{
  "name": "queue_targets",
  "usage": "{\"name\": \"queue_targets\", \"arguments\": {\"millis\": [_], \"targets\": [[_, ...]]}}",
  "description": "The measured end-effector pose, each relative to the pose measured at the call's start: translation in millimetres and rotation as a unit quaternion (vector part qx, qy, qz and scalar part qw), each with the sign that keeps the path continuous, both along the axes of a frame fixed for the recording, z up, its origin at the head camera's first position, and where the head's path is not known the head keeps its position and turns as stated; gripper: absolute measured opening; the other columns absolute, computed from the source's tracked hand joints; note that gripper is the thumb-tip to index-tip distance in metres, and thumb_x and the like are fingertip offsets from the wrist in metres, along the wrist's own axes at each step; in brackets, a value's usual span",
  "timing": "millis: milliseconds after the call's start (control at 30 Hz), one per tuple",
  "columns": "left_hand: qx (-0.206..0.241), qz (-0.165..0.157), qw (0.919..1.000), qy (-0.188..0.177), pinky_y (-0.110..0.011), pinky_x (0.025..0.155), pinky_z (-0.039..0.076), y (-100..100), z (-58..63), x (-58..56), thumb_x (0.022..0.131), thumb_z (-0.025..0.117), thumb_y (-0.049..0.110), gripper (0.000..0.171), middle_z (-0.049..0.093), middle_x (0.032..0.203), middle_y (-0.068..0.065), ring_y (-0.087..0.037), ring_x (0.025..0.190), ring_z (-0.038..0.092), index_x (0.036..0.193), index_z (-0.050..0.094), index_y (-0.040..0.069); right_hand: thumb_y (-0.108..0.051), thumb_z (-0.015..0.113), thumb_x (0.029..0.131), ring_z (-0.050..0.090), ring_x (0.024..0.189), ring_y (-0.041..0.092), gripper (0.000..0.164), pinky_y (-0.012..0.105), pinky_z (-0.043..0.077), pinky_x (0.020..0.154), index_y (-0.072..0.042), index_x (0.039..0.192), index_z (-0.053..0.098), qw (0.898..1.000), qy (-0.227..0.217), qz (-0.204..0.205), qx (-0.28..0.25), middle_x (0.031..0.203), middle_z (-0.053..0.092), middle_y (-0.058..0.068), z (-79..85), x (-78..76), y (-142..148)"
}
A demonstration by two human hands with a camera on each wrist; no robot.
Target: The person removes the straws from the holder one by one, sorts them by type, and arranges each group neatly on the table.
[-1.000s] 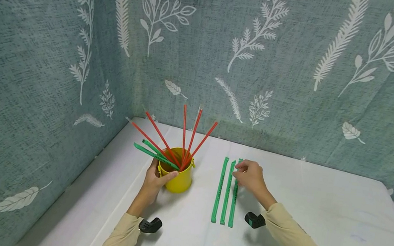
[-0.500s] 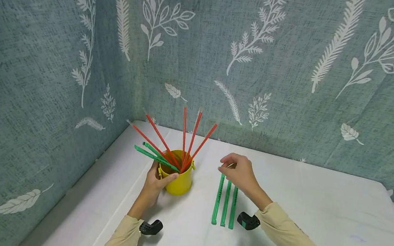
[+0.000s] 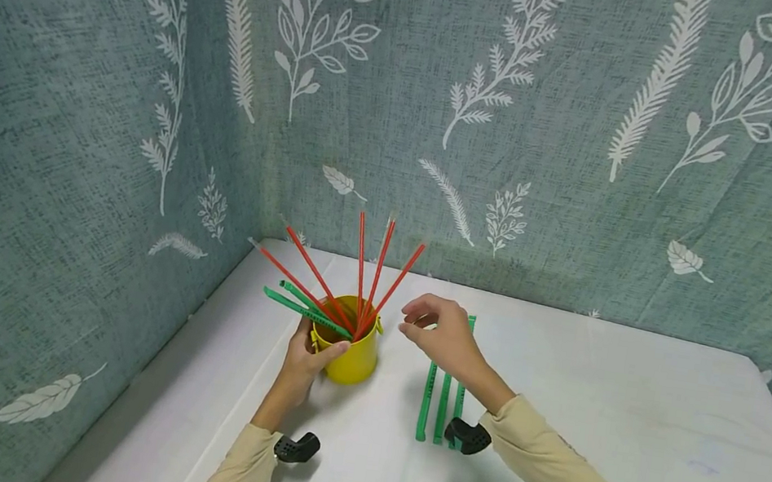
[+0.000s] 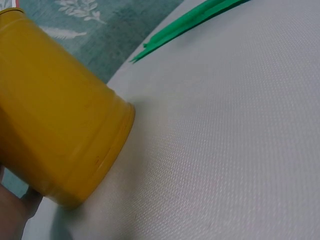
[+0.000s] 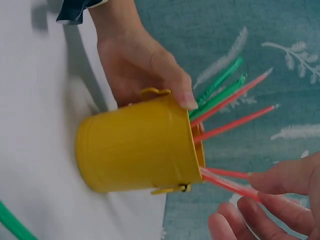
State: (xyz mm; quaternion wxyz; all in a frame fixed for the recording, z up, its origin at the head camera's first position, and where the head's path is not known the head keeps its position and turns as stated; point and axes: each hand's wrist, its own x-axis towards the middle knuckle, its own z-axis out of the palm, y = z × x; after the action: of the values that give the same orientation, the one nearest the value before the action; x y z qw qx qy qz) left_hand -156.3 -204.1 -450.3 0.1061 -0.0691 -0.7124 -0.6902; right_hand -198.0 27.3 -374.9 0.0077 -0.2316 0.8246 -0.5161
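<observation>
My left hand (image 3: 301, 361) grips the side of a small yellow bucket (image 3: 356, 362), thumb near its rim. The bucket stands on the white table in the head view. Several red straws (image 3: 399, 280) in clear wrappers and two green wrapped straws (image 3: 295, 304) lean out of it. My right hand (image 3: 448, 339) hovers just right of the bucket, with fingers bent, a gap to the thumb and nothing visibly held. In the right wrist view its thumb (image 5: 285, 176) overlaps the red straws; the head view shows them apart. Three green wrapped straws (image 3: 425, 411) lie below that hand, partly hidden.
White cloth covers the table (image 3: 612, 421). Behind and to the left hangs a grey-green curtain (image 3: 389, 110) with white leaf prints. A black wrist camera (image 3: 468, 437) sits on the right wrist and another black camera (image 3: 298, 448) on the left.
My right hand has moved left from over the green straws on the table towards the bucket. The left hand keeps its grip, and the straws look unmoved.
</observation>
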Motion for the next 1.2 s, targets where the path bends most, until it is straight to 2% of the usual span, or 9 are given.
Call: {"name": "queue_targets", "arguments": {"millis": [367, 833, 1033, 1133, 1200], "targets": [[-0.015, 0.006, 0.9997, -0.017, -0.024, 0.101, 0.036, 0.1, 1.6, 1.4, 0.083, 0.065, 0.007, 0.073, 0.040, 0.139, -0.017, -0.026, 0.125, 0.041, 0.145, 0.027, 0.006, -0.005, 0.069, 0.084, 0.063, 0.080, 0.016, 0.013, 0.030, 0.053, 0.070, -0.002, 0.096, 0.067, 0.999, 0.032, 0.030, -0.030, 0.088, 0.066, 0.002, 5.0, 5.8, -27.9], [-0.027, 0.006, 0.9994, -0.022, -0.043, 0.107, 0.032, -2.0, 0.1, -0.8, 0.084, 0.065, 0.011, 0.071, 0.039, 0.139, -0.014, -0.026, 0.125, 0.041, 0.144, 0.027, 0.006, -0.004, 0.067, 0.084, 0.062, 0.081, 0.020, 0.017, 0.025, 0.052, 0.070, 0.001, 0.100, 0.065, 0.997, 0.044, 0.060, -0.037, 0.095, 0.067, 0.015, 8.2, 4.4, -68.7], [-0.024, 0.004, 0.9992, -0.032, -0.041, 0.107, 0.032, -1.9, 2.0, -0.1, 0.085, 0.065, 0.011, 0.070, 0.038, 0.140, -0.013, -0.024, 0.125, 0.040, 0.143, 0.027, 0.007, -0.006, 0.068, 0.084, 0.062, 0.082, 0.018, 0.019, 0.025, 0.051, 0.074, 0.001, 0.102, 0.065, 0.996, 0.049, 0.060, -0.031, 0.095, 0.067, 0.013, 8.9, 2.4, -84.5], [-0.024, 0.005, 0.9992, -0.031, -0.034, 0.105, 0.034, -1.3, 2.5, 0.5, 0.085, 0.065, 0.010, 0.070, 0.038, 0.139, -0.015, -0.025, 0.123, 0.042, 0.144, 0.026, 0.007, -0.006, 0.068, 0.084, 0.062, 0.084, 0.019, 0.020, 0.025, 0.051, 0.075, 0.001, 0.102, 0.065, 0.997, 0.049, 0.058, -0.033, 0.096, 0.067, 0.013, 9.0, 2.0, -91.8], [-0.021, 0.006, 0.9994, -0.026, -0.029, 0.103, 0.036, -3.7, -6.4, -3.0, 0.085, 0.066, 0.013, 0.072, 0.039, 0.140, -0.013, -0.023, 0.122, 0.043, 0.145, 0.026, 0.010, -0.006, 0.069, 0.084, 0.062, 0.085, 0.020, 0.020, 0.025, 0.051, 0.076, 0.000, 0.103, 0.064, 0.997, 0.045, 0.055, -0.032, 0.097, 0.066, 0.013, 7.7, 1.3, -97.2]]}}
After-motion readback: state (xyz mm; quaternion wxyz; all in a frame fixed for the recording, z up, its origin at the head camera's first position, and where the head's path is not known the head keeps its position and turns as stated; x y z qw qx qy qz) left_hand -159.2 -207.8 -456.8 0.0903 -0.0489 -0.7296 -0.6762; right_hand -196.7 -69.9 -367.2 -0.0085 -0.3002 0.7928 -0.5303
